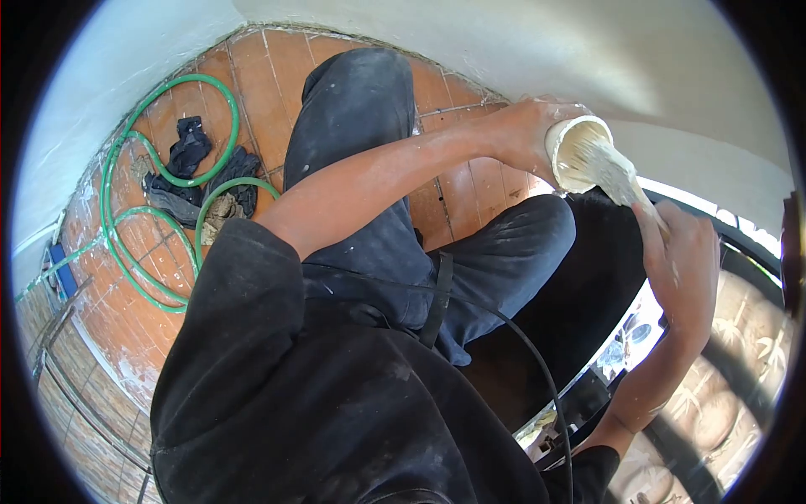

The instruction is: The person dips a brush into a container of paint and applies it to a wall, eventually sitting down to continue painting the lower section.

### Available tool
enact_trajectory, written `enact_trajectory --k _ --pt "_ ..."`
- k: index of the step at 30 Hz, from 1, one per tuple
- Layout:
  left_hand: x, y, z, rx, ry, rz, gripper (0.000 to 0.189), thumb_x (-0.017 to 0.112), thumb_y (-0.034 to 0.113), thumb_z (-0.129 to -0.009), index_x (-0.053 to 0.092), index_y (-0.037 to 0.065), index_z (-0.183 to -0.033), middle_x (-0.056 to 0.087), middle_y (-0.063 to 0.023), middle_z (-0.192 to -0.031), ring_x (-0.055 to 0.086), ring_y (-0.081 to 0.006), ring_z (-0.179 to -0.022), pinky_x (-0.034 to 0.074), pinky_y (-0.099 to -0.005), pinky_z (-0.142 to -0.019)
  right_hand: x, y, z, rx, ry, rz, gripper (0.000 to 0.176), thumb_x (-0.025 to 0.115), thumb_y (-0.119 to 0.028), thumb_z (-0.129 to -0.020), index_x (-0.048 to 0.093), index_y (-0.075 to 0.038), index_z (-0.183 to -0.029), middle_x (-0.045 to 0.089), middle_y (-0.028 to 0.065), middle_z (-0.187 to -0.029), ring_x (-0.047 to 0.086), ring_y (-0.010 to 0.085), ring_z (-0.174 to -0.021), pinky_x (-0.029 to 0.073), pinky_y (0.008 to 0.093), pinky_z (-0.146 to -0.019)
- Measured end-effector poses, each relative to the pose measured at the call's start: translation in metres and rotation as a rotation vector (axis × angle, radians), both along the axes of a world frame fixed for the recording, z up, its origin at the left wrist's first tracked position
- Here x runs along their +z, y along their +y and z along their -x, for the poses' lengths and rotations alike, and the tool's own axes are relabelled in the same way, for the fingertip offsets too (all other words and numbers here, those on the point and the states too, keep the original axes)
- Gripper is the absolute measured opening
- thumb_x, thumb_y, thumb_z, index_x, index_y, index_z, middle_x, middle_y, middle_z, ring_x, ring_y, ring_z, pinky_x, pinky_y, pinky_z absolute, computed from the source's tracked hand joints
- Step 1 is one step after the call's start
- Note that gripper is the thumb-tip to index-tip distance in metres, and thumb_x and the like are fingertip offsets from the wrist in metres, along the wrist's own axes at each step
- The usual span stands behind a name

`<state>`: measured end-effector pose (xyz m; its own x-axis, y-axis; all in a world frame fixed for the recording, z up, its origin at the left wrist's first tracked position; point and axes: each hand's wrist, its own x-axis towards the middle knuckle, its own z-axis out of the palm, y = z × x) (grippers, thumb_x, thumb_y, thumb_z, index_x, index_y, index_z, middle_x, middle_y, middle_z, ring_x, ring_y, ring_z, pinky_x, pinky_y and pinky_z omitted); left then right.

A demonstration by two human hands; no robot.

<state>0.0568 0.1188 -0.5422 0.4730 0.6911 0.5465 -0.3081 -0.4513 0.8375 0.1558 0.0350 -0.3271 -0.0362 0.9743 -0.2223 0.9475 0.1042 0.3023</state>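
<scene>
My left hand point(531, 139) is wrapped round a white cup-like container point(581, 126), which is tilted with its mouth towards the right. Pale paint coats the inside of the container. In my right hand point(682, 260) is a paintbrush point(617, 172), gripped near the top of its bristles. The bristles are thick with whitish paint and their tips lie at the mouth of the container. Both hands are at the upper right, close to the pale wall. Part of the left fingers is hidden behind the container.
A green hose point(107, 210) lies coiled on the orange tile floor point(269, 80), with dark rags point(189, 147) among its loops. A curved pale wall point(520, 46) rises beyond my bent knees. Dark metal bars point(747, 378) stand at the right, and a black cable point(537, 357) crosses my lap.
</scene>
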Motion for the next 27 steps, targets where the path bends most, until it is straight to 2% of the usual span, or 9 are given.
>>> enact_trajectory --k 7,9,15,19,21,22,25,27 --pt "0.009 -0.006 0.004 0.045 0.002 -0.027 0.067 0.083 0.026 -0.046 0.057 0.008 -0.104 0.061 -0.0086 -0.101 0.058 -0.0228 -0.095 0.046 -0.0338 -0.082 -0.01 0.025 0.012 0.066 -0.022 0.051 0.034 0.054 -0.025 -0.08 0.058 0.004 -0.064 0.052 0.022 -0.061 0.051 0.0366 -0.061 0.041 0.0434 -0.062" --pt "0.007 -0.004 0.005 0.032 -0.005 -0.015 0.065 0.082 0.027 -0.047 0.057 0.007 -0.103 0.061 -0.0092 -0.1 0.058 -0.0229 -0.094 0.046 -0.034 -0.081 -0.011 0.033 0.012 -0.014 -0.035 0.164 0.035 0.054 -0.025 -0.08 0.058 0.005 -0.064 0.053 0.0222 -0.062 0.052 0.0365 -0.063 0.041 0.0441 -0.063" --pt "0.004 -0.003 0.007 0.019 0.023 0.022 0.067 0.082 0.03 -0.047 0.057 0.007 -0.104 0.06 -0.0101 -0.1 0.058 -0.0247 -0.093 0.047 -0.034 -0.081 -0.021 0.036 0.007 0.116 -0.03 0.079 0.034 0.055 -0.026 -0.079 0.059 0.004 -0.064 0.055 0.0215 -0.064 0.053 0.0365 -0.064 0.042 0.0447 -0.064" --pt "0.008 -0.001 0.012 0.07 0.033 -0.038 0.067 0.082 0.03 -0.047 0.056 0.006 -0.105 0.06 -0.0105 -0.101 0.058 -0.0253 -0.093 0.047 -0.0337 -0.08 -0.032 0.04 0.019 0.112 -0.095 0.036 0.031 0.056 -0.025 -0.078 0.059 0.003 -0.065 0.056 0.02 -0.065 0.055 0.0357 -0.064 0.043 0.0432 -0.061" --pt "0.013 -0.001 0.018 0.06 0.03 -0.032 0.068 0.083 0.024 -0.05 0.052 0.004 -0.108 0.058 -0.0096 -0.103 0.057 -0.0236 -0.095 0.046 -0.0335 -0.081 -0.033 0.036 0.028 0.225 -0.171 -0.041 0.021 0.057 -0.018 -0.076 0.06 0.0 -0.066 0.057 0.0176 -0.065 0.058 0.0325 -0.063 0.045 0.0399 -0.057" --pt "0.014 0.0 0.019 0.04 0.03 -0.033 0.068 0.083 0.024 -0.05 0.052 0.004 -0.108 0.058 -0.0096 -0.103 0.057 -0.0236 -0.095 0.046 -0.0335 -0.081 -0.034 0.035 0.031 0.205 -0.171 -0.039 0.021 0.057 -0.018 -0.076 0.06 0.0 -0.066 0.057 0.0176 -0.065 0.058 0.0325 -0.063 0.045 0.0399 -0.057" --pt "0.015 0.002 0.024 0.068 0.027 -0.017 0.072 0.084 0.025 -0.048 0.052 0.004 -0.108 0.056 -0.0084 -0.104 0.056 -0.0232 -0.094 0.045 -0.0334 -0.082 -0.035 0.032 0.041 0.36 -0.201 -0.1 0.007 0.055 -0.006 -0.067 0.062 -0.004 -0.065 0.058 0.0148 -0.065 0.061 0.0266 -0.065 0.047 0.036 -0.056" --pt "0.017 -0.001 0.027 0.168 -0.018 -0.041 0.066 0.083 0.026 -0.048 0.055 0.004 -0.103 0.058 -0.0102 -0.098 0.058 -0.0262 -0.091 0.047 -0.0333 -0.08 -0.037 0.033 0.034 0.4 -0.128 -0.135 0.006 0.056 -0.006 -0.066 0.062 -0.004 -0.065 0.059 0.0145 -0.066 0.061 0.0266 -0.065 0.047 0.0354 -0.056"
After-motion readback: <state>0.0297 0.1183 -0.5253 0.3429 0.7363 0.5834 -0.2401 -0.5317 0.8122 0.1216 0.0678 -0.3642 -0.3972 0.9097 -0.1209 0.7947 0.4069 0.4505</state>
